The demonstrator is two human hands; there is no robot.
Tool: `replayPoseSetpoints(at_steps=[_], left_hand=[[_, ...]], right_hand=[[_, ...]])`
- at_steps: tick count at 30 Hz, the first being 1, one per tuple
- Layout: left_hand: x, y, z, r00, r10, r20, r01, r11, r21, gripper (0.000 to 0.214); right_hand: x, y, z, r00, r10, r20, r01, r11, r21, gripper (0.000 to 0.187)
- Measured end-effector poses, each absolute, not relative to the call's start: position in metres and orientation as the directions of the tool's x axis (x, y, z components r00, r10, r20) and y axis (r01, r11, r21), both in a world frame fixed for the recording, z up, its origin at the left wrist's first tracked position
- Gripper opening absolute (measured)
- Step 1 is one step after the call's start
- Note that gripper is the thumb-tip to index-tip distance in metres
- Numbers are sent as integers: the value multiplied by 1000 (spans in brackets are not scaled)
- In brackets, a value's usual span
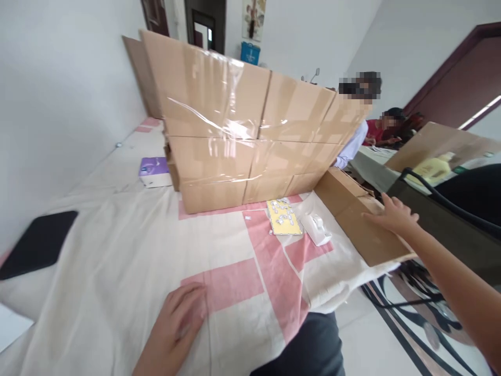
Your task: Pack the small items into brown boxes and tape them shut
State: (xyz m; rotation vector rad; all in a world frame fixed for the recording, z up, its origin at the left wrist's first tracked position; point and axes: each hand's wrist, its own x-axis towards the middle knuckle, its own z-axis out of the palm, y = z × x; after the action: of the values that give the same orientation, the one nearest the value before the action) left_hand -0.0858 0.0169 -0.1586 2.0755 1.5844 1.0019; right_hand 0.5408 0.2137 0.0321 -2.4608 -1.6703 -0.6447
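Cloth-covered counter (117,250) carries a taped cardboard wall (235,130) across its middle. A lower cardboard panel (364,230) lies along the right edge. The right hand (391,215) rests on it, fingers spread, gripping nothing. The left hand (178,324) lies flat on the cloth, fingers released. A yellow tray (284,218) sits near the wall's foot, just left of the panel.

Palm-down left hand (180,319) near body, fingers relaxed; right hand (392,214) stretched forward, palm down, fingers spread.

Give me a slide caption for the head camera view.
Left hand flat on the cloth, right hand on a cardboard box, near a yellow tray.
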Motion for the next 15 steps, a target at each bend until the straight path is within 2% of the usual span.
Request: replayPoseSetpoints(at_steps=[2, 5, 7, 10, 12, 13, 15], left_hand=[[-109, 13, -146, 10, 952, 305, 651, -237, 721, 35], [-157, 25, -122, -192, 948, 255, 589, -97, 802, 44], [-188, 49, -107, -320, 927, 194, 518, 0, 855, 52], [-220, 109, -92, -482, 863, 150, 349, 32, 937, 60], [-231, 160, -89, -552, 829, 85, 214, 43, 976, 63], [-235, 186, -89, -577, 814, 69, 184, 47, 982, 67], [-238, 239, -93, -594, 803, 49, 135, 39, 990, 77]], right_hand=[[506, 216, 34, 219, 871, 439, 953, -288, 96, 87], [415, 215, 36, -91, 845, 526, 992, 123, -25, 71], [334, 213, 34, -323, 781, 534, 901, 426, -78, 58], [203, 213, 23, -594, 611, 524, 639, 753, -154, 49], [117, 220, 14, -692, 513, 509, 472, 854, -219, 50], [75, 226, 11, -707, 502, 497, 429, 864, -263, 53], [-1, 247, 7, -679, 552, 484, 400, 831, -387, 65]])
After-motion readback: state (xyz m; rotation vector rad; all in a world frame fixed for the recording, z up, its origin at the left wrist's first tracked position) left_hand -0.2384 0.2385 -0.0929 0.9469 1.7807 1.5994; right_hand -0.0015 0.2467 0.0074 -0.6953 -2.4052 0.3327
